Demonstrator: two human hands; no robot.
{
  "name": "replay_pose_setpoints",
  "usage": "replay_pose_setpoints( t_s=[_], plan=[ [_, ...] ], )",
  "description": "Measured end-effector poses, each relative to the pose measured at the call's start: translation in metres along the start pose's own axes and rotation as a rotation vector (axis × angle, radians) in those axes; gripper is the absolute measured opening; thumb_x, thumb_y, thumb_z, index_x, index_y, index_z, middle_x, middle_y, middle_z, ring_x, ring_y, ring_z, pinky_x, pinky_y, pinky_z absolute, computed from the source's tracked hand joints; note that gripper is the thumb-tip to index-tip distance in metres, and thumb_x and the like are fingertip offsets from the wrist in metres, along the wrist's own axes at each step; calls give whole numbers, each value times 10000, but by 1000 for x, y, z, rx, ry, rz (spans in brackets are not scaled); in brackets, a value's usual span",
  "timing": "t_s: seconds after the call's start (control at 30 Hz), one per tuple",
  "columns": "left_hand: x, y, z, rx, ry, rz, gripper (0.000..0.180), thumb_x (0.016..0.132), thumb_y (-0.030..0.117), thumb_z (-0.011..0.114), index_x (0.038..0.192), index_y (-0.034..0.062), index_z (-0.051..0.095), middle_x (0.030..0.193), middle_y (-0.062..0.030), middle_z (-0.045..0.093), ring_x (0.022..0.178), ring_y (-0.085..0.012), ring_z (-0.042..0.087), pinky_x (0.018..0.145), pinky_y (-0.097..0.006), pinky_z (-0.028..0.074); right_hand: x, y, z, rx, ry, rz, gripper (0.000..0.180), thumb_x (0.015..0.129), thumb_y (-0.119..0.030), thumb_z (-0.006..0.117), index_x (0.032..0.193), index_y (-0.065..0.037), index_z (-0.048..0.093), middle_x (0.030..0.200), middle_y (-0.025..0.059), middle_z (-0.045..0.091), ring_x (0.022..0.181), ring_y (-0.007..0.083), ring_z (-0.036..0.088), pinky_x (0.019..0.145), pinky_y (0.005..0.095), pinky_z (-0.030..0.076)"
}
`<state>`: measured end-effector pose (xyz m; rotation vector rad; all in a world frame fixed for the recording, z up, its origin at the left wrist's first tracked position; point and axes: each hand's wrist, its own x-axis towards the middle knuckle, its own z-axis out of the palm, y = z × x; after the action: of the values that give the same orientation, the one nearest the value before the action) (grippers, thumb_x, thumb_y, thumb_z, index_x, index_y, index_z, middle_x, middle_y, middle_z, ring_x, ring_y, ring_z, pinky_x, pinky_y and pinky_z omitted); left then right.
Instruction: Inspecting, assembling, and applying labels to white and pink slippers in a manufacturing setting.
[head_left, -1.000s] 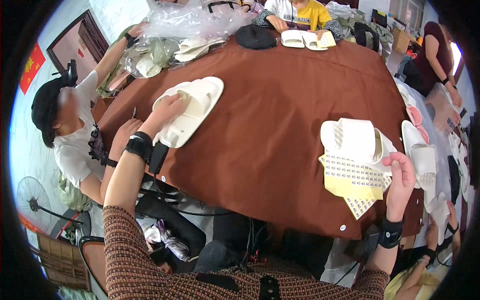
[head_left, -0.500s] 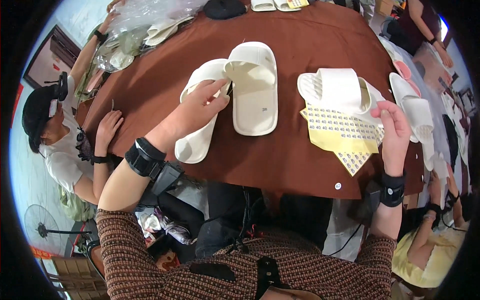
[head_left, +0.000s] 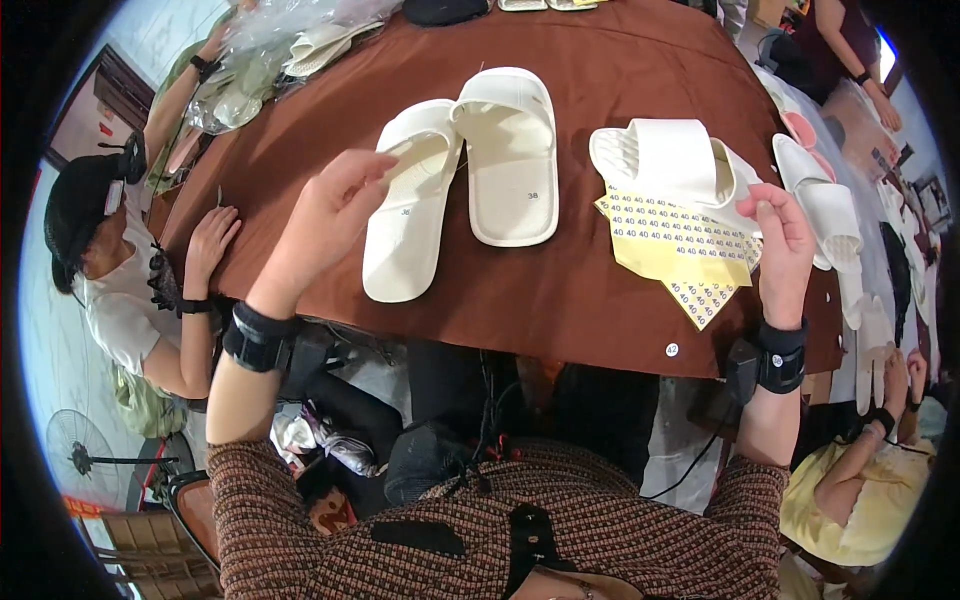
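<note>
Two white slippers lie side by side on the brown cloth, the left slipper (head_left: 402, 255) tilted and partly behind my left hand, the right slipper (head_left: 511, 205) straighter. Each carries a small printed mark on its insole. My left hand (head_left: 325, 215) hovers beside the left slipper, fingers loosely bent and apart, holding nothing visible. My right hand (head_left: 785, 235) is closed in a pinch beside another white slipper (head_left: 675, 160); whatever is between its fingertips is too small to make out. Yellow sheets of round number stickers (head_left: 680, 240) lie under that slipper.
A single round sticker (head_left: 672, 350) sits near the cloth's front edge. More white slippers (head_left: 825, 215) lie at the right. Clear plastic bags (head_left: 265, 65) and a dark cap (head_left: 445, 10) are at the back. Co-workers sit at left and right, one co-worker's hand (head_left: 212, 240) resting on the table.
My left hand has drawn back leftward, away from the left slipper, uncovering the mark on its insole. My right hand remains pinched in about the same place. The whole view has shifted slightly.
</note>
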<state>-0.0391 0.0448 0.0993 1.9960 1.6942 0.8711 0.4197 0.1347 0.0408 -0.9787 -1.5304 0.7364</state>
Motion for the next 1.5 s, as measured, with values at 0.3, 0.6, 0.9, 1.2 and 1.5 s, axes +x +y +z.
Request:
replay_pose_setpoints(
  t_s=[0.3, 0.6, 0.9, 1.2, 1.5],
  plan=[
    [-55, -6, 47, 324, 108, 84, 323, 839, 44, 648, 1160, 9, 628, 1281, -142, 558, 1167, -300, 526, 1005, -387, 423, 2, -1, 1, -28, -8, 41, 176, 997, -50, 517, 1104, -2, 649, 905, 15, 656, 861, 69, 589, 813, 213, 459],
    [-30, 9, 71, 506, 176, 169, 422, 771, 93, 714, 1186, 80, 637, 1301, -121, 543, 1193, -348, 486, 1039, -476, 339, -5, -13, 3, -30, 28, 98, 184, 995, -24, 502, 1111, 19, 637, 936, 41, 670, 886, 85, 604, 831, 221, 466],
    [-8, 33, 78, 470, -73, 292, 471, 775, 129, 740, 1226, 97, 608, 1348, -96, 529, 1266, -347, 457, 1057, -476, 355, -6, -15, 2, -48, -4, 80, 187, 997, -30, 492, 1110, 29, 629, 931, 40, 663, 894, 91, 595, 849, 229, 453],
    [-6, 32, 76, 343, -132, 276, 413, 777, 183, 770, 1152, 92, 624, 1193, -84, 563, 1130, -335, 501, 1001, -459, 377, -7, -15, 1, -60, -35, 50, 187, 995, -35, 493, 1108, 30, 627, 933, 43, 663, 904, 100, 596, 867, 240, 455],
    [-25, 34, 76, 257, -160, 257, 419, 743, 191, 789, 1115, 91, 625, 1210, -101, 542, 1136, -358, 475, 1004, -478, 384, -5, -10, 0, -64, -46, 72, 197, 994, -35, 493, 1123, 29, 627, 940, 50, 664, 909, 105, 602, 868, 243, 457]
  ],
)
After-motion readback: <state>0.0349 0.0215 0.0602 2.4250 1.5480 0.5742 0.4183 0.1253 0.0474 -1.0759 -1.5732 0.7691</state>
